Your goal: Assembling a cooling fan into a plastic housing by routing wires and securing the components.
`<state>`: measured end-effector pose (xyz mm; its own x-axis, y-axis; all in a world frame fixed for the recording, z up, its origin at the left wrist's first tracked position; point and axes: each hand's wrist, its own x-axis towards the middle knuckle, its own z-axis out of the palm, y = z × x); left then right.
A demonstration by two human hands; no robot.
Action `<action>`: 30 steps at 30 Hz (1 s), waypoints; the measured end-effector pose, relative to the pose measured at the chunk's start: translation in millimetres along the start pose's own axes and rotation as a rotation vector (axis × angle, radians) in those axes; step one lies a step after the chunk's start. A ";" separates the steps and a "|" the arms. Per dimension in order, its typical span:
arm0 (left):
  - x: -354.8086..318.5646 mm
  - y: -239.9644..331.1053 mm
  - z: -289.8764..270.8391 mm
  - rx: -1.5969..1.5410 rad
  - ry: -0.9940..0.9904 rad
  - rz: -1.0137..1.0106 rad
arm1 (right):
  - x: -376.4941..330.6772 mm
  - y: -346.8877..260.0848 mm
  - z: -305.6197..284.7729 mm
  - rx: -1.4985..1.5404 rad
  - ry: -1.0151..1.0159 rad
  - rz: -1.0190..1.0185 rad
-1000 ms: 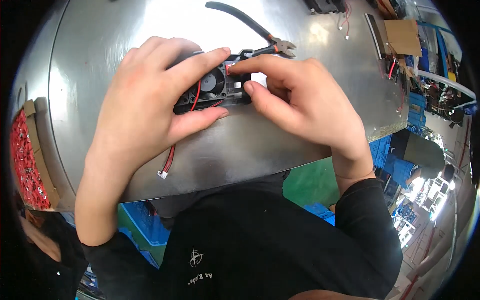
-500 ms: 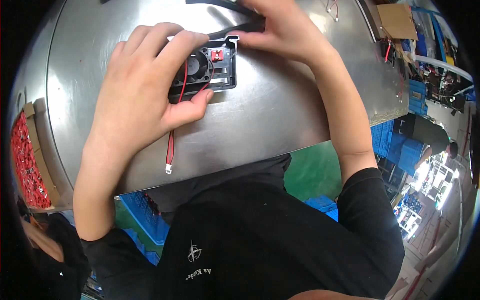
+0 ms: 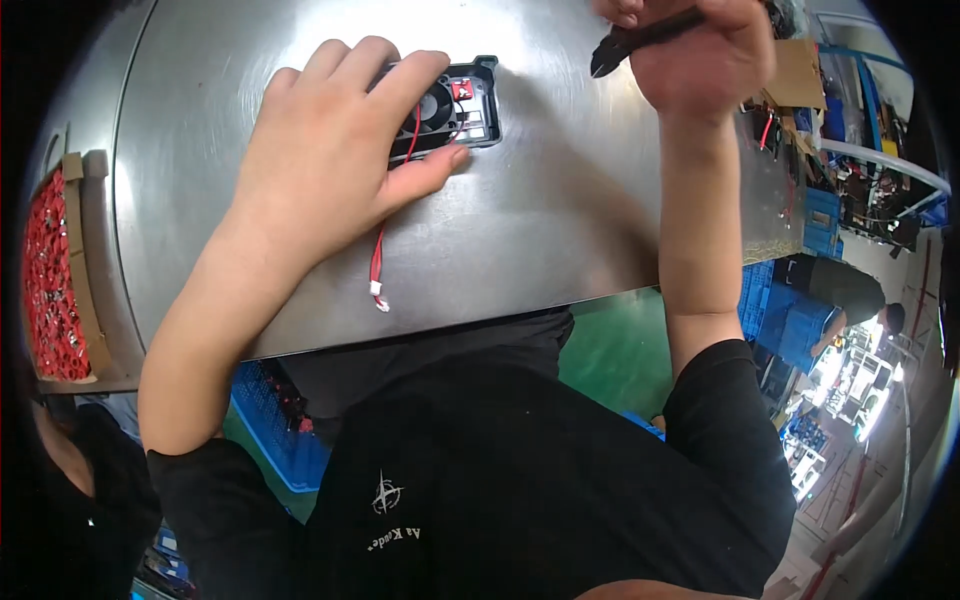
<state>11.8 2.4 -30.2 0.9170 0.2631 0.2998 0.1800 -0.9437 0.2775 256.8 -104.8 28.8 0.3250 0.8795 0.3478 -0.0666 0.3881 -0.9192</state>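
**Fan module pinned, cutters lifted**

Metal is filling most of the head view: a brushed, silvery steel tabletop (image 3: 560, 230) is being used as the work surface. A small black square plastic cooling fan in its frame (image 3: 462, 105) is being pressed flat onto that surface by the left hand (image 3: 335, 165), whose fingers are spread over the fan's left part with the thumb laid along its near edge; it is a holding-down grip, not a closed fist. A thin red wire ending in a small white plug (image 3: 378, 265) is trailing from under that palm toward the table's near edge. The right hand (image 3: 700, 50) is being held clenched around black-handled side cutters (image 3: 640, 38), raised near the upper rim, well apart from the fan, with the dark blades pointing left.

Trouble could be judged likely in two ways: the loose wire could be snagged by the forearm and the fan dragged, or the wrong lead could be nicked, since the fingers are hiding part of the fan.

At the left edge, a cardboard tray of red parts (image 3: 50, 280) is being kept. Blue plastic crates (image 3: 775, 310) are being stored below and to the right on a green floor, where another person is working in a cluttered workshop.
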 end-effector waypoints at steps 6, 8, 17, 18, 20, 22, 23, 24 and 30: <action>0.8 2.0 -10.3 0.003 -0.067 0.016 | 12.5 14.4 69.3 0.133 -0.056 -0.007; 0.4 1.2 -10.1 -0.035 -0.082 0.027 | 6.6 25.2 74.4 0.216 0.053 0.148; 2.3 -2.9 -12.8 -0.046 -0.107 0.045 | 4.8 52.7 56.1 0.413 -0.315 -0.150; 0.2 -1.7 -13.0 -0.042 -0.107 0.046 | 3.1 49.1 57.0 0.330 -0.253 -0.114; -0.4 -2.9 -10.9 -0.061 -0.125 0.026 | -6.9 33.1 74.0 0.055 -0.001 0.035; -0.3 -6.7 -11.7 -0.058 -0.101 0.029 | 5.4 34.0 67.8 0.590 -0.051 -0.046; -4.1 -6.2 -9.0 -0.067 -0.087 0.023 | -1.7 18.2 80.2 0.701 0.073 0.018; -6.7 -5.6 -9.4 -0.070 -0.092 0.010 | -9.5 11.1 88.8 -0.065 0.045 -0.112; -6.1 -9.9 -13.3 -0.087 -0.128 0.054 | -26.8 35.4 86.1 -0.069 -0.062 -0.014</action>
<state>-0.4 12.9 -22.6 0.9633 0.1799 0.1993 0.1031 -0.9332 0.3443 164.5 -90.9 2.9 0.2663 0.8904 0.3691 0.0029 0.3822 -0.9241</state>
